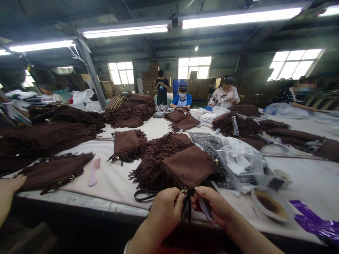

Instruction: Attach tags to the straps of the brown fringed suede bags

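Note:
A brown fringed bag [189, 164] lies with one corner at the table's near edge, on a pile of more fringed brown pieces [159, 155]. My left hand [168, 208] is closed at that corner, thumb and finger pinching the gold clasp [184, 191] of a dark wrist strap [188, 208]. Just right of it, my right hand [214, 206] is closed by the same corner, its fingertips near the strap. A thin pale strip [206, 211] hangs from the right fingers. My fingers partly hide the strap's end. A dark strap loop [145, 195] lies left of my left hand.
A pink comb [94, 171] and a smaller fringed bag [126, 143] lie to the left. Another person's hand [14, 183] touches a brown bag [57, 169]. At right are clear plastic bags [238, 157], a bowl of brown liquid [272, 204] and purple plastic [315, 218]. Several people work across the table.

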A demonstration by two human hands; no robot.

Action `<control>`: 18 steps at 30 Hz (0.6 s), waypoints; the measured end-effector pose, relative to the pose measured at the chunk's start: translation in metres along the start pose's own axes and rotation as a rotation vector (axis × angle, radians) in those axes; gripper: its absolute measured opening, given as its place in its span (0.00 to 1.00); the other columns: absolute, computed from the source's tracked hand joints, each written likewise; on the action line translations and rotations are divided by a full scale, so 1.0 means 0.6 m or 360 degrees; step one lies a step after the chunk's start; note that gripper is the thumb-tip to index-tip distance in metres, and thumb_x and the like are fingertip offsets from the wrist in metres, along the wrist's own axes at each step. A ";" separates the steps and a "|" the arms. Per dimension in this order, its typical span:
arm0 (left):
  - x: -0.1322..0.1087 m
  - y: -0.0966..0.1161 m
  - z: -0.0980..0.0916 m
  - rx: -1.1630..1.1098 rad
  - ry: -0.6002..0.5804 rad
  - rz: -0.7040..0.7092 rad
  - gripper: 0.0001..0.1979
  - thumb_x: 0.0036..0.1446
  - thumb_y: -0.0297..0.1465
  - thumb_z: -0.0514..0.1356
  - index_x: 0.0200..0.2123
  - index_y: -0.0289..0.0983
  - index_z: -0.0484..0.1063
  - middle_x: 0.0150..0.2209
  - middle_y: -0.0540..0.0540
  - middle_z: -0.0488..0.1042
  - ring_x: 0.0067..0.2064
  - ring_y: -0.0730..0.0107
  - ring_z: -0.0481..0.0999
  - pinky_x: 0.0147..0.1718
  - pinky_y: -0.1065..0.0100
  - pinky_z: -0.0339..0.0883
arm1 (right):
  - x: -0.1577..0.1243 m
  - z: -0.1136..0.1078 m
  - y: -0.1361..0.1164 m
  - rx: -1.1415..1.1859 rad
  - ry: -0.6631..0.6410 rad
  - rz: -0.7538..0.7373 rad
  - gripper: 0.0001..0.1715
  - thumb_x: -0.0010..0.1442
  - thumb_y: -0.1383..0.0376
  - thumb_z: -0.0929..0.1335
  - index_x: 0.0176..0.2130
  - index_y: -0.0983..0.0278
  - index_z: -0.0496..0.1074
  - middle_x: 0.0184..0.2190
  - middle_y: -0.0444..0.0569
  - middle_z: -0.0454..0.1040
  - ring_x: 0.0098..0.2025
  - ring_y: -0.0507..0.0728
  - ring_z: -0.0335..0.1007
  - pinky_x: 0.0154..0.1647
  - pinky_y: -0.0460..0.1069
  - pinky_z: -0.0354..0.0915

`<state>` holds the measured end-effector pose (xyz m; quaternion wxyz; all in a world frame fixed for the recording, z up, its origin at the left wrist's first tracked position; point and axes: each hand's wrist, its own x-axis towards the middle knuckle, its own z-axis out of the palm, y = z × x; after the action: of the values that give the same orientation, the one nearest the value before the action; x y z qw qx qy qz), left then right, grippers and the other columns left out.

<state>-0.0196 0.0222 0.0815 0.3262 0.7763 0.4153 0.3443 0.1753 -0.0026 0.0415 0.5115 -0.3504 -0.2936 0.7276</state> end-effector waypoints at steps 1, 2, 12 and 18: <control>-0.001 0.001 -0.002 -0.0080 -0.0073 -0.0102 0.17 0.62 0.40 0.55 0.23 0.39 0.69 0.23 0.46 0.71 0.26 0.70 0.66 0.28 0.69 0.53 | -0.001 0.000 0.001 -0.0100 -0.0004 -0.0050 0.19 0.57 0.55 0.72 0.25 0.69 0.73 0.23 0.47 0.74 0.26 0.51 0.69 0.32 0.46 0.63; -0.002 0.000 -0.003 -0.0205 -0.0172 -0.0250 0.19 0.62 0.43 0.54 0.24 0.38 0.69 0.23 0.46 0.71 0.25 0.70 0.66 0.26 0.70 0.54 | -0.002 -0.002 0.001 -0.0192 -0.0012 -0.0073 0.20 0.57 0.55 0.72 0.25 0.69 0.73 0.23 0.47 0.74 0.26 0.51 0.69 0.31 0.46 0.63; -0.055 -0.038 -0.011 -0.1114 -0.0577 -0.1037 0.30 0.56 0.58 0.50 0.42 0.35 0.65 0.27 0.44 0.77 0.16 0.78 0.63 0.14 0.76 0.56 | 0.036 -0.029 -0.020 0.0179 0.0705 0.0238 0.16 0.58 0.54 0.71 0.35 0.65 0.73 0.25 0.46 0.78 0.22 0.51 0.72 0.25 0.46 0.66; -0.101 -0.068 -0.007 -0.0964 -0.0672 -0.0879 0.29 0.51 0.57 0.58 0.34 0.34 0.72 0.19 0.51 0.68 0.19 0.79 0.60 0.19 0.75 0.50 | 0.075 0.028 -0.069 0.0072 0.0438 -0.0590 0.24 0.48 0.68 0.75 0.46 0.62 0.73 0.37 0.46 0.82 0.37 0.58 0.77 0.41 0.51 0.71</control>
<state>-0.0654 -0.0113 0.0354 0.6954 0.5592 0.4118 0.1847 0.1734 0.0515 0.0744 0.6794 -0.3749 -0.2640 0.5728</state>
